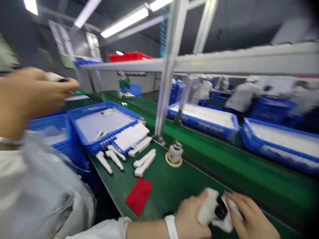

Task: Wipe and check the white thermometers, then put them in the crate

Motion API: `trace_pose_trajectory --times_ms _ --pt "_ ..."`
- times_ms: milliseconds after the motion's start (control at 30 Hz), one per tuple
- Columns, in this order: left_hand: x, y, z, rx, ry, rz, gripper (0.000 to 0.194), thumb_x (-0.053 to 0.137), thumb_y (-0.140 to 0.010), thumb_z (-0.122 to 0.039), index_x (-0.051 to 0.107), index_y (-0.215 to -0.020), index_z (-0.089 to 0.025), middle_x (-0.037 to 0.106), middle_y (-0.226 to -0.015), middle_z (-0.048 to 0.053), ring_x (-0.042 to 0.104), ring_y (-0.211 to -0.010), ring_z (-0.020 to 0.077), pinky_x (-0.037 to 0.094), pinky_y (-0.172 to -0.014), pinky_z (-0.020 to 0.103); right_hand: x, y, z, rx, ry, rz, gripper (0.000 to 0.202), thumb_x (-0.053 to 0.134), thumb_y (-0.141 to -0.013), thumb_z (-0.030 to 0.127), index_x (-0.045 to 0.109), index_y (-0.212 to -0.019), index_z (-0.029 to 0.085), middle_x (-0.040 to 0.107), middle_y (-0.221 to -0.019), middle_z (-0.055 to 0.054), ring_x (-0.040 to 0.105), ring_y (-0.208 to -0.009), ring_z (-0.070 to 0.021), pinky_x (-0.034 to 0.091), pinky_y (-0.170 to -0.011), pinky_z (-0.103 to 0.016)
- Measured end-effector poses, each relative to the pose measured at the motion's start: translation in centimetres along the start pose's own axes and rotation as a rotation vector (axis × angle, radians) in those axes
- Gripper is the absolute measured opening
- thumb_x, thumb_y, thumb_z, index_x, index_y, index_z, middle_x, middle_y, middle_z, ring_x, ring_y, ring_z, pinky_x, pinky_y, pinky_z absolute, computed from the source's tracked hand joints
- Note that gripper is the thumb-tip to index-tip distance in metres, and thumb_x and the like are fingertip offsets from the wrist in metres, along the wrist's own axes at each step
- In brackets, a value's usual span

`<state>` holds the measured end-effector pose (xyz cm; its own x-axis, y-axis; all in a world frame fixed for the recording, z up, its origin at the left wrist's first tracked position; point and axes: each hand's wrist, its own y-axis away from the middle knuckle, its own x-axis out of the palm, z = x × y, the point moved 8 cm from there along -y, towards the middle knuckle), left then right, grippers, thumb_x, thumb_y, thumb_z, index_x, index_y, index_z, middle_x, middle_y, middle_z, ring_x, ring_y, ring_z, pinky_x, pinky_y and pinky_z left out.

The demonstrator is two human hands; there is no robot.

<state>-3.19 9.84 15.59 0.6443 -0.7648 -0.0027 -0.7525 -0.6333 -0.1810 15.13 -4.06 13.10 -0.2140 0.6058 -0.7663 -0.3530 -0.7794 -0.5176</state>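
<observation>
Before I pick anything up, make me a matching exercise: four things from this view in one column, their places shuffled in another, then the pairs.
Things
1. Red cloth
2. Small white container with a metal top
3. Red bin
4. White part with a black section

Places
A. On the raised shelf
B. Gripped in the wearer's left hand
C. Lying flat on the green worktop
D. Standing on a pale yellow ring

Pairs: 1-C, 2-D, 3-A, 4-B

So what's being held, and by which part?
Left hand grips a white-and-black part by its white left side. Right hand has its fingers at the opposite end; blur hides whether they pinch a separate piece.
</observation>
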Motion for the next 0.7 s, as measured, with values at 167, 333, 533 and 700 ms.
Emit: trace_pose_trajectory --times_ms 167,333,533,700 --pt "9.2 2.2 8.8 -0.165 0.069 0.034 0.088 0.061 -0.061 -0.012 0.028 -0.141 -0.026 0.057 -0.124 0.007 0.059 -0.1 0.027 0.045 -0.089 0.04 -2.0 3.4 -2.2 0.244 -0.08 0.041 0.046 0.047 -0.08 0.033 0.048 -0.125 0.023 0.05 -0.13 -0.01 0.045 -0.121 -0.0286 0.041 -0.097 -0.045" --pt "8.8 2.1 9.8 -0.213 0.205 0.056 0.084 0.057 -0.069 -0.01 0.02 -0.142 -0.031 0.051 -0.129 0.007 0.06 -0.095 0.022 0.046 -0.087 0.037 -0.9 6.1 -0.8 0.438 -0.501 -0.107 0.054 0.051 -0.084 0.032 0.032 -0.135 0.029 0.041 -0.138 -0.009 0.037 -0.129 -0.0253 0.031 -0.106 -0.049" --pt "9.9 3.0 8.8 -0.331 0.448 0.104 0.065 0.061 -0.072 -0.014 0.038 -0.131 -0.025 0.053 -0.123 0.009 0.058 -0.101 0.0242 0.047 -0.085 0.035 5.6 8.5 0.6 0.722 -0.984 -0.025 0.053 0.049 -0.085 0.045 0.034 -0.134 0.03 0.041 -0.139 -0.008 0.046 -0.123 -0.0243 0.044 -0.097 -0.044" --pt "9.2 2.6 8.8 -0.334 0.41 0.037 0.04 0.062 -0.073 -0.016 0.053 -0.112 -0.022 0.061 -0.102 0.004 0.057 -0.096 0.0214 0.046 -0.083 0.032 8.1 9.1 2.1 0.815 -1.097 0.103 0.052 0.055 -0.082 0.046 0.043 -0.13 0.03 0.045 -0.137 -0.003 0.043 -0.125 -0.0236 0.041 -0.101 -0.041"
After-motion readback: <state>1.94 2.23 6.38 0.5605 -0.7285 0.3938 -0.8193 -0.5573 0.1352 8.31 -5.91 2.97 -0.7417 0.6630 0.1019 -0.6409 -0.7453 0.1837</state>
